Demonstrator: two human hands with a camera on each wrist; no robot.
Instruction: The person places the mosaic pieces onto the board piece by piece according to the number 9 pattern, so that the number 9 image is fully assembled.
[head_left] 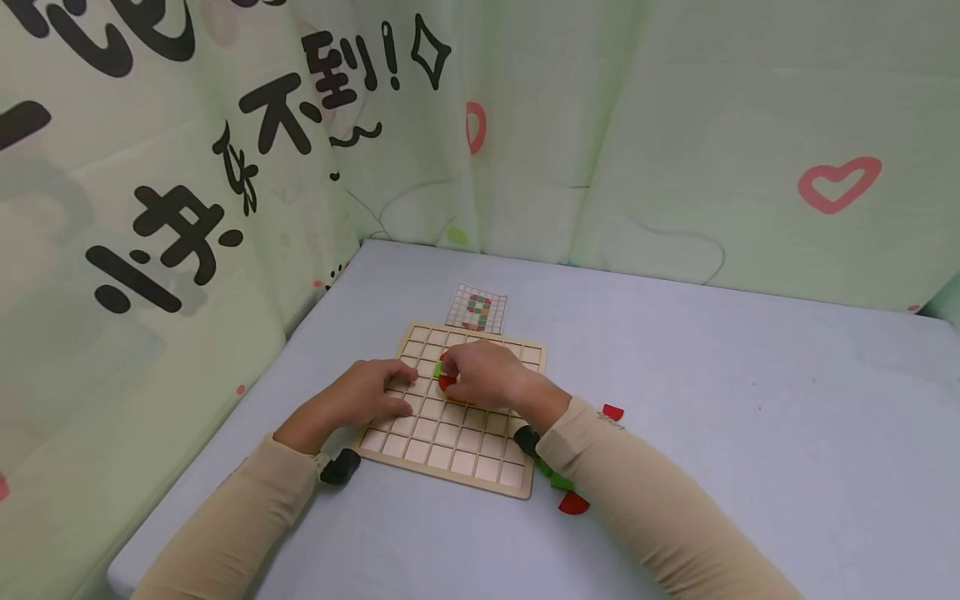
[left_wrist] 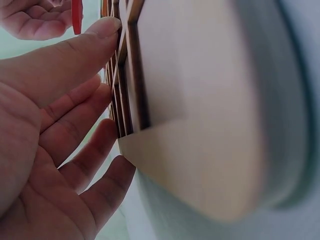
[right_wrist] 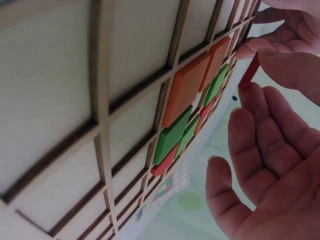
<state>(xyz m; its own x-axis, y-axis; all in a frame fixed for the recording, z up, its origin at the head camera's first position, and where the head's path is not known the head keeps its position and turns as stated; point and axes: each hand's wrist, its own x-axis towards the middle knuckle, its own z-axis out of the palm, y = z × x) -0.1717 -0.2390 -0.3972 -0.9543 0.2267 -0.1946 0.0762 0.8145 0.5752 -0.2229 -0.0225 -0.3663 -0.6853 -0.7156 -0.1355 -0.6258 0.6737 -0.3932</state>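
Observation:
A wooden grid board (head_left: 442, 435) lies on the table, divided into square cells. My right hand (head_left: 483, 375) is over its upper part, pinching a thin red tile (right_wrist: 249, 72) between thumb and index finger, held off the board. In the right wrist view, orange tiles (right_wrist: 187, 87), green tiles (right_wrist: 172, 134) and red tiles (right_wrist: 164, 163) sit in neighbouring cells. My left hand (head_left: 365, 393) rests at the board's left side, fingers spread loosely. Its thumb (left_wrist: 75, 57) touches the grid in the left wrist view, and it holds no tile.
Beyond the board's far edge lies a paper card (head_left: 495, 310) with a coloured grid pattern. Right of the board, a green tile (head_left: 561, 482) and a red quarter-round tile (head_left: 574, 503) lie by my sleeve; another red tile (head_left: 612, 412) is farther back. A printed curtain (head_left: 675, 150) borders the table.

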